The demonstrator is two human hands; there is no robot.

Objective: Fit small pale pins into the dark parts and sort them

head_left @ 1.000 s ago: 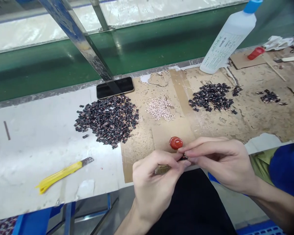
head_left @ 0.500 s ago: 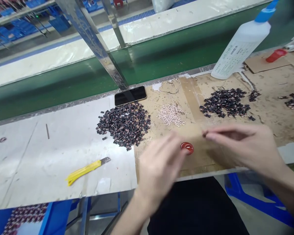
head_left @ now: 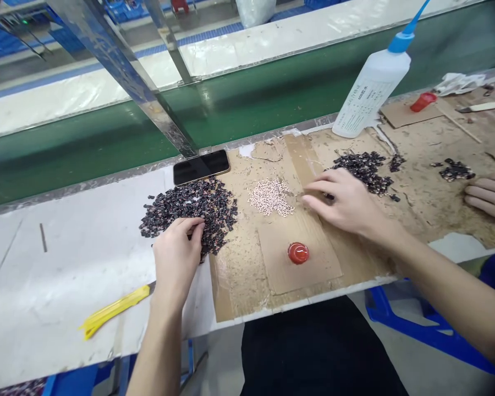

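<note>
1 dark pile (head_left: pixel 214 212) at L hand (head_left: pixel 175 258), 2nd pile (head_left: pixel 365 168) at R hand (head_left: pixel 340 201).

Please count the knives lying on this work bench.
2. A yellow utility knife lies by the left hand; a pale-handled knife lies at the far right end. Others may be hidden.

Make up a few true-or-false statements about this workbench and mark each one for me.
The left hand touches the larger pile of small dark parts. True.
The right hand grips the yellow utility knife. False: the knife lies on the white bench top, and the right hand is beside a second dark pile.
The red domed object sits on cardboard. True.
The smartphone lies on the pale pile. False: it lies apart, near the bench's back edge.
</note>
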